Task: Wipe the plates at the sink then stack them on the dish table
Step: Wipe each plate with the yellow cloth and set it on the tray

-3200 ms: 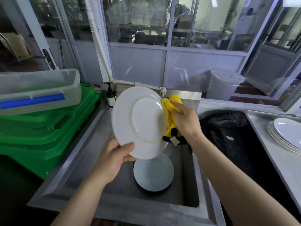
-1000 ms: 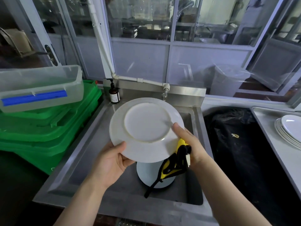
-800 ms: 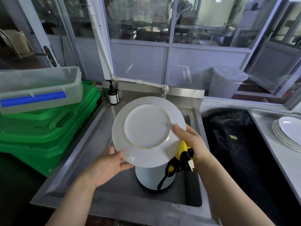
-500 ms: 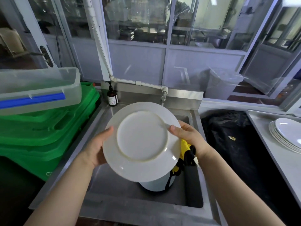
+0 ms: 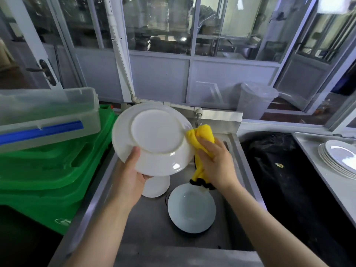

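clear plastic bin with blue strip [image 5: 46, 114] atop stacked green crates [image 5: 50, 166], left; black bin liner [image 5: 285, 170], right; white pipe [image 5: 121, 54] and translucent lidded tub [image 5: 254, 101] behind.

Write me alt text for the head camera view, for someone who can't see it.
Over a steel sink, the left hand holds a white plate underside up while the right hand presses a yellow cloth to its rim. Two more plates lie in the sink; a stack of plates sits on the dish table at right.
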Demonstrator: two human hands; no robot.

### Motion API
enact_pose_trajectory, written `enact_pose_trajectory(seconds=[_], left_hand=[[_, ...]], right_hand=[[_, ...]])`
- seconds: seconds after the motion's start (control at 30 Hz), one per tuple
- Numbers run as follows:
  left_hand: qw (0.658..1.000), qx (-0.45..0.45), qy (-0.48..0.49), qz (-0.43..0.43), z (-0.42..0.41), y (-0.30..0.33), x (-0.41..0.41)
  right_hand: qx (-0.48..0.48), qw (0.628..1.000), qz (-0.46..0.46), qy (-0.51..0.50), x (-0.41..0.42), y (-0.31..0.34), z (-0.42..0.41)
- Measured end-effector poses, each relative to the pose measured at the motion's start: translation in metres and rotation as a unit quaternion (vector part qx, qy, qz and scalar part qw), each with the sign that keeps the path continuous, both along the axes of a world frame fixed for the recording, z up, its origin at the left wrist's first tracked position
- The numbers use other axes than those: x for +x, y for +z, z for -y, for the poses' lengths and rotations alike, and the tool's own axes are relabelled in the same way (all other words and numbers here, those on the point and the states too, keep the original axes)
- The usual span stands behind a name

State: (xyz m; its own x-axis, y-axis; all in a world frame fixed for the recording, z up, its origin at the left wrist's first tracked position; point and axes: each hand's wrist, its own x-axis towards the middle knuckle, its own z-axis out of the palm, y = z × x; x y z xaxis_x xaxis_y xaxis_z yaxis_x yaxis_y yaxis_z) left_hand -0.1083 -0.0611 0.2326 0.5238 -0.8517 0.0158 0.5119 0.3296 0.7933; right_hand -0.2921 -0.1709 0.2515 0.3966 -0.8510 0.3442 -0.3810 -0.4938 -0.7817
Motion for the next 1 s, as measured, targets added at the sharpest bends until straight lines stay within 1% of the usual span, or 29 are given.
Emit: enact_pose_trajectory(seconds=[0.07,0.13,0.23,0.27,0.33,0.43,0.53,0.6,0.63,0.7,0.77,0.87,0.93,1.0], left_hand=[[0.999,0.007,0.039,0.002,0.002,0.004,0.0],[0.998,0.013,0.059,0.002,0.004,0.005,-0.001],[0.997,0.026,0.066,-0.014,0.006,0.003,-0.001],[0.997,0.031,0.063,-0.012,0.006,0.003,0.0],[0.997,0.034,0.064,-0.001,0.005,-0.001,0.003],[0.997,0.03,0.066,0.002,0.001,-0.002,0.006],[0.998,0.037,0.053,-0.001,-0.003,-0.001,0.008],[0.998,0.051,0.04,0.011,-0.005,-0.002,0.009],[0.998,0.055,0.032,0.015,-0.006,-0.003,0.009],[0.998,0.062,0.022,0.015,-0.006,-0.003,0.008],[0.997,0.068,0.024,0.023,-0.005,-0.006,0.007],[0.993,0.085,0.022,0.074,-0.006,-0.011,0.009],[0.991,0.092,0.022,0.096,-0.007,-0.012,0.013],[0.985,0.096,0.03,0.137,-0.007,-0.013,0.018]], right_hand=[[-0.112,0.992,-0.058,0.012,0.013,0.0,-0.017],[-0.2,0.976,-0.081,0.029,0.026,0.002,-0.04],[-0.268,0.955,-0.11,0.07,0.048,0.004,-0.072],[-0.277,0.949,-0.122,0.083,0.054,0.003,-0.078],[-0.259,0.954,-0.121,0.095,0.058,0.003,-0.079],[-0.191,0.974,-0.101,0.069,0.052,0.0,-0.065],[-0.119,0.987,-0.105,-0.002,0.041,-0.003,-0.037],[-0.081,0.987,-0.129,-0.048,0.035,-0.002,-0.023],[-0.085,0.983,-0.151,-0.062,0.034,-0.002,-0.021],[-0.132,0.971,-0.19,-0.065,0.034,-0.002,-0.027],[-0.18,0.964,-0.19,-0.036,0.039,-0.001,-0.041],[-0.246,0.952,-0.182,0.017,0.053,0.0,-0.062],[-0.244,0.953,-0.172,0.042,0.06,0.001,-0.067],[-0.198,0.965,-0.158,0.061,0.061,-0.001,-0.061]])
